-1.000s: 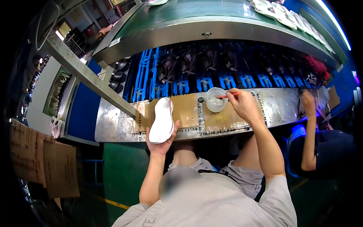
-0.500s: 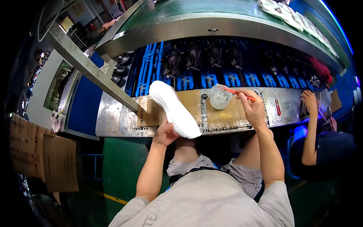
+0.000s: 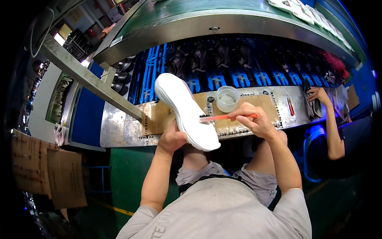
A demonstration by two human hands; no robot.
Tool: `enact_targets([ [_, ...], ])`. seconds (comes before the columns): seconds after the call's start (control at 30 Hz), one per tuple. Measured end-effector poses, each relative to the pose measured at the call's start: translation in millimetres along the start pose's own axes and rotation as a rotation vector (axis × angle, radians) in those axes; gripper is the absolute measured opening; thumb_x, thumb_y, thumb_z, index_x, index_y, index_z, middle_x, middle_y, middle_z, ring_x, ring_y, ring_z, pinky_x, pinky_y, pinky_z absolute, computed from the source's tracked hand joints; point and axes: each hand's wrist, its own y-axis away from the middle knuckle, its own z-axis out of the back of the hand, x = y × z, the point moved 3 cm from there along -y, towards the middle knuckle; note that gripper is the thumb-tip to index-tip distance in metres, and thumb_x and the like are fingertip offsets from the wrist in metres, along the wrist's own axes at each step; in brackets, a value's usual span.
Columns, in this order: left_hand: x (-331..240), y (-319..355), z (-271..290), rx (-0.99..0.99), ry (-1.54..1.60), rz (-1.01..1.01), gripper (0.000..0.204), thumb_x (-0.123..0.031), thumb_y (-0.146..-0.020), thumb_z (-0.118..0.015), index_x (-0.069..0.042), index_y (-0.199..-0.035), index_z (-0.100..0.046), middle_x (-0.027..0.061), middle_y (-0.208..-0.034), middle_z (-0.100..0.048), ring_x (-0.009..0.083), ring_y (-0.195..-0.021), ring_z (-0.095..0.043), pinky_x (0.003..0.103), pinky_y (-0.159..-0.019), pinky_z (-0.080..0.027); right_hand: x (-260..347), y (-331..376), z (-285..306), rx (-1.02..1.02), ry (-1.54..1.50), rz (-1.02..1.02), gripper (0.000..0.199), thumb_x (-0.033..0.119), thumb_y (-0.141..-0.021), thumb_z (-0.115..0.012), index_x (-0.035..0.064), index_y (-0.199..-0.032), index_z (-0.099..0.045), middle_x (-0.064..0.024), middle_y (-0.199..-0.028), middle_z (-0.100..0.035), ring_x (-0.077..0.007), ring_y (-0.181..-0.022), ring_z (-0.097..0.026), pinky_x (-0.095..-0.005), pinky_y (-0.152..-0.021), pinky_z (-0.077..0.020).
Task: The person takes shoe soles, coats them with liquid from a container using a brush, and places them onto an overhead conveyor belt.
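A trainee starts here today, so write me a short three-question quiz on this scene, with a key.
1. Which hand holds the red-handled brush: left or right?
2. True or false: the white shoe sole lies inside the plastic tub.
3. Fill the gap: the tub stands on a flat piece of ____.

Key:
1. Right: the fingers of the right hand grip its handle.
2. False: the left hand holds it.
3. Cardboard.

This was a shoe workshop. A white sole (image 3: 178,99), dark shoes (image 3: 221,55) in rows and pale shoe parts (image 3: 299,12) on a green belt (image 3: 215,8) showed it. Another person (image 3: 356,137) shared the metal bench (image 3: 116,125).
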Motion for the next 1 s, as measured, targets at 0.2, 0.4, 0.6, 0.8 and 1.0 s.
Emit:
enact_targets([
  [0.2, -16, 1, 26, -0.176, -0.234, -0.2, 0.09, -0.02, -0.069, -0.085, 0.002, -0.145, -0.042, 0.0115, -0.131, -0.058, 0.0245, -0.126, -0.056, 0.036, -0.108, -0.045, 6, 15, 8, 0.046, 0.068, 0.0, 0.017, 0.009, -0.095, -0.067, 0.0034, -0.106, -0.078, -0.0053, -0.087, -0.075, -0.0184, -0.085, -0.062, -0.032, -0.079, -0.0516],
  [0.4, -19, 2, -7, -0.259, -0.62, -0.303, 0.088, -0.012, -0.069, -0.088, 0.0, -0.145, -0.044, 0.0122, -0.134, -0.057, 0.0241, -0.127, -0.056, 0.04, -0.111, -0.044, -9, 25, -8, -0.129, -0.082, -0.142, 0.019, 0.012, -0.1, -0.064, -0.0003, -0.105, -0.077, -0.0071, -0.087, -0.075, -0.0151, -0.084, -0.066, -0.0295, -0.079, -0.0529],
  [0.6, -33, -8, -54, -0.261, -1.149, -0.639, 0.094, -0.021, -0.071, -0.091, -0.004, -0.147, -0.039, 0.0132, -0.141, -0.05, 0.0262, -0.129, -0.053, 0.038, -0.111, -0.045, -9, 38, -27, -0.212, -0.398, -0.278, 0.025, 0.016, -0.105, -0.059, -0.0034, -0.111, -0.074, -0.0089, -0.092, -0.075, -0.0126, -0.085, -0.068, -0.0278, -0.083, -0.0536],
  [0.8, 15, -18, 35, -0.3, -0.963, -0.564, 0.085, -0.016, -0.081, -0.083, -0.011, -0.15, -0.034, 0.0147, -0.142, -0.05, 0.0243, -0.126, -0.059, 0.035, -0.102, -0.056, 21, 43, -34, -0.166, -0.521, -0.195, 0.026, 0.015, -0.104, -0.058, -0.0048, -0.112, -0.074, -0.0099, -0.091, -0.075, -0.0145, -0.087, -0.068, -0.0291, -0.084, -0.0519],
  [1.0, -14, -31, 14, -0.098, -1.318, -1.156, 0.102, -0.014, -0.071, -0.092, -0.029, -0.151, -0.03, 0.0214, -0.15, -0.04, 0.0455, -0.14, -0.044, 0.054, -0.114, -0.047, 45, 53, -31, -0.158, -0.462, -0.075, 0.023, 0.011, -0.102, -0.06, -0.0046, -0.11, -0.075, -0.0094, -0.087, -0.075, -0.0162, -0.086, -0.065, -0.0302, -0.082, -0.0489],
])
